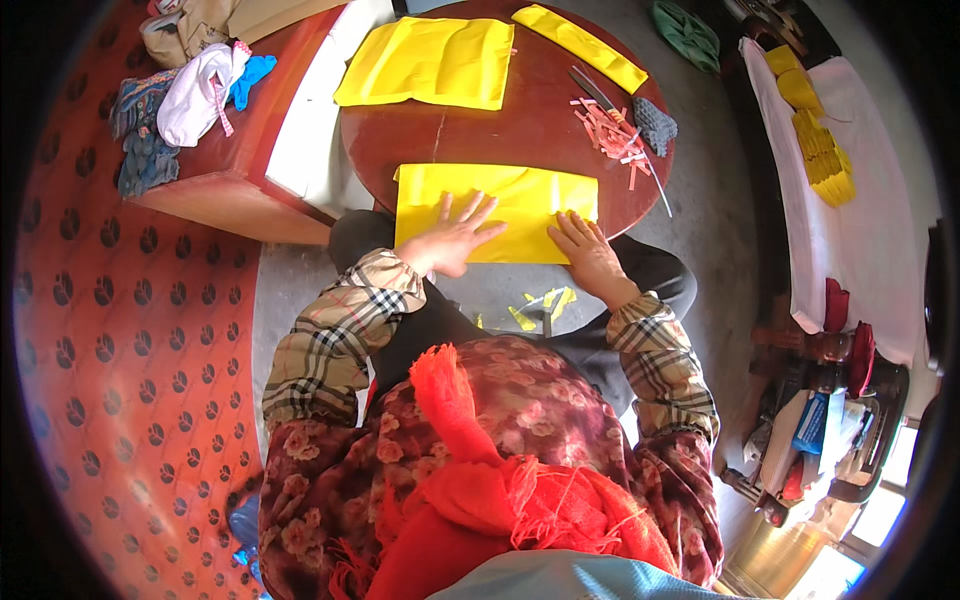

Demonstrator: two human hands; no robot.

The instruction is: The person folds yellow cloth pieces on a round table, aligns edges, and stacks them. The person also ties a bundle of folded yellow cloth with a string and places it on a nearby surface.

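A folded sheet of yellow paper or cloth point(517, 195) lies at the near edge of a round red-brown table point(390, 139). My left hand point(454, 236) rests flat on its left part with the fingers apart. On the right part, my right hand point(589, 251) presses down with its fingers close together and extended. Neither hand grips anything. Farther back on the table lies a wider yellow piece point(427, 64) with soft creases. A narrow folded yellow strip point(581, 46) sits at the far right.
Beside the table's right rim are a knife point(596, 91), red paper strips point(611, 139) and a grey cloth point(654, 125). A red cabinet point(225, 161) with clothes stands left. Yellow scraps point(544, 304) lie on the floor. Yellow bundles point(821, 157) rest on a pale-covered bench point(862, 195) at right.
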